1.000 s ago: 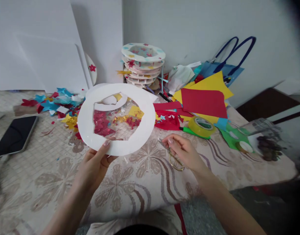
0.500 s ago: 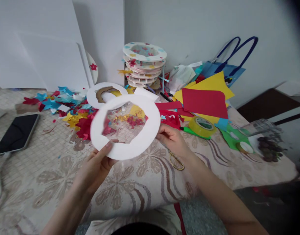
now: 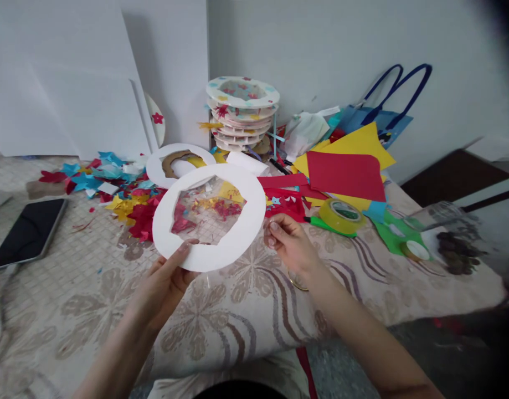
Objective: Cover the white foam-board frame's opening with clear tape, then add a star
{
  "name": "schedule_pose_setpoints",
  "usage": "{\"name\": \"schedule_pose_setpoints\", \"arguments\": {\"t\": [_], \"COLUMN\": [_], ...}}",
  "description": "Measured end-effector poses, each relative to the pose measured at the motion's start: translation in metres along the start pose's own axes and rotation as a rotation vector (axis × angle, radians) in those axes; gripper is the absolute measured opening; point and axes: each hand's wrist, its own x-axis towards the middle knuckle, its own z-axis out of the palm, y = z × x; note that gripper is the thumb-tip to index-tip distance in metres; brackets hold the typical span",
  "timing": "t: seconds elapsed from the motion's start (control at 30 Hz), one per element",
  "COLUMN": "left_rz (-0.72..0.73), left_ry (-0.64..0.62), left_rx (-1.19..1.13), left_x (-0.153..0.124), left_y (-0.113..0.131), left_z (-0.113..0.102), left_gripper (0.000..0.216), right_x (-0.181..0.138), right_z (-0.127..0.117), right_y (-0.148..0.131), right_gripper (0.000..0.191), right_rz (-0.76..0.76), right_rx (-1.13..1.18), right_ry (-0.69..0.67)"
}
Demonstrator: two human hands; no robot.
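A white paper ring [image 3: 243, 238] with a jagged, many-sided opening is held up above the table. My left hand [image 3: 171, 280] pinches its lower left edge, thumb on top and fingers underneath. Just off the ring's right edge is my right hand [image 3: 293, 246], its fingertips curled together; what is between them, if anything, is too small to make out. Below the right wrist part of a gold-coloured metal loop [image 3: 296, 281] shows, the rest hidden. Through the opening I see red and yellow paper scraps [image 3: 221, 206] on the cloth.
Behind lie a second white ring [image 3: 157, 169] and a decorated stack of rings [image 3: 241, 100]. Paper stars [image 3: 125, 205] and a phone [image 3: 30, 230] are left; red sheets [image 3: 345, 174], yellow tape [image 3: 341, 216], a green-handled tool [image 3: 331, 226] and a glass jar [image 3: 441, 216] right.
My right hand has come away from the ring's right edge and its fingers have curled in. The ring has tilted slightly, still in my left hand.
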Motion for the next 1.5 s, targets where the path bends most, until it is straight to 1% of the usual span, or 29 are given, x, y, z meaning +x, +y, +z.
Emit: {"name": "schedule_pose_setpoints", "arguments": {"t": [0.13, 0.27, 0.37, 0.5, 0.63, 0.7, 0.83, 0.97, 1.1, 1.23, 1.3, 1.37, 1.43, 1.5], "left_rz": [-0.010, -0.029, -0.024, -0.013, 0.004, 0.013, 0.041, 0.058, 0.074, 0.069, 0.049, 0.012, -0.023, -0.051], "left_ry": [-0.018, -0.020, -0.005, 0.016, 0.025, 0.017, 0.001, 0.005, -0.016, -0.021, -0.011, -0.005, -0.005, -0.015], "left_rx": [0.025, 0.034, 0.021, -0.002, -0.017, -0.022, -0.034, -0.034, -0.036, -0.024, -0.013, 0.004, 0.017, 0.021], "left_x": [0.002, 0.001, 0.001, -0.001, -0.002, -0.002, -0.001, -0.001, -0.001, -0.003, -0.004, -0.005, -0.005, -0.005], "left_y": [-0.002, -0.003, -0.002, -0.001, -0.001, -0.002, -0.004, -0.005, -0.005, -0.003, -0.002, -0.001, 0.000, 0.000], "left_z": [0.001, 0.002, 0.002, 0.003, 0.004, 0.004, 0.003, 0.004, 0.002, -0.001, -0.001, 0.000, 0.000, 0.000], "left_gripper": [0.014, 0.012, 0.014, 0.022, 0.027, 0.026, 0.024, 0.027, 0.025, 0.023, 0.025, 0.026, 0.026, 0.026], "right_x": [-0.006, -0.005, -0.007, -0.012, -0.016, -0.017, -0.016, -0.009, -0.004, -0.003, -0.003, -0.002, 0.000, 0.003], "right_z": [0.005, 0.005, 0.001, -0.004, 0.000, 0.004, 0.011, 0.016, 0.018, 0.017, 0.016, 0.016, 0.015, 0.014], "right_y": [0.002, 0.010, 0.013, 0.007, -0.002, -0.004, -0.002, 0.006, 0.012, 0.013, 0.014, 0.015, 0.018, 0.020], "right_gripper": [0.039, 0.038, 0.037, 0.050, 0.066, 0.074, 0.080, 0.084, 0.085, 0.092, 0.098, 0.102, 0.102, 0.101], "right_rz": [0.075, 0.070, 0.033, -0.011, -0.014, -0.033, -0.011, 0.039, -0.033, -0.105, -0.144, -0.214, -0.300, -0.345], "right_rx": [0.107, 0.096, 0.041, -0.119, -0.136, -0.089, 0.074, 0.131, 0.117, 0.034, -0.006, -0.032, -0.058, -0.070], "right_ry": [-0.012, -0.003, -0.017, -0.100, -0.132, -0.099, 0.001, 0.004, -0.010, -0.007, -0.030, -0.037, -0.017, -0.001]}}
